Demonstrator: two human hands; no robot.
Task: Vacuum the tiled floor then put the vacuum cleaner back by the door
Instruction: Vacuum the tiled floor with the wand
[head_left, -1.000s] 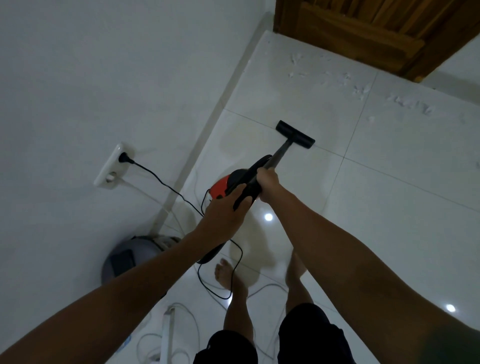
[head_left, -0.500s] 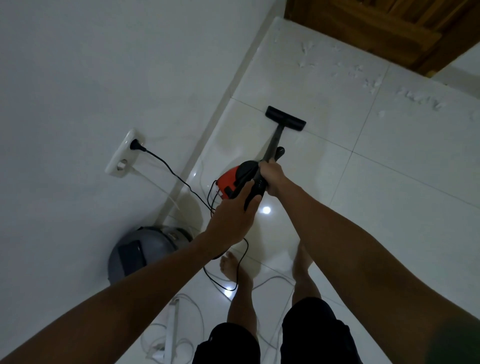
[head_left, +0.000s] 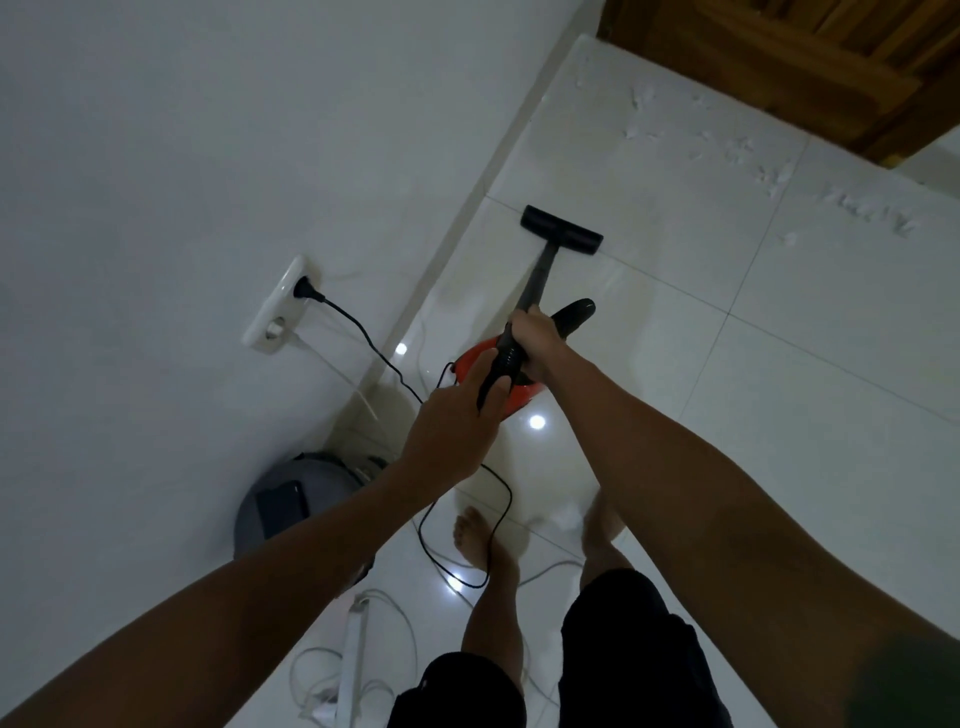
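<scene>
Red and black vacuum cleaner (head_left: 511, 364) in the middle of the frame, right hand (head_left: 535, 338) fingers curled round its tube, left hand (head_left: 457, 421) fingers curled round the handle, black nozzle (head_left: 562, 229) flat on white tiled floor (head_left: 753, 364), wooden door (head_left: 810, 67) upper right, white bits (head_left: 769, 171) near it.

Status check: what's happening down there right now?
Both hands grip vacuum. Nozzle on tile, short of debris. Cord looped by feet.

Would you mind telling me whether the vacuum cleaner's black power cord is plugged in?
Plugged in: the black plug sits in the wall socket, its cord running toward the vacuum.
</scene>
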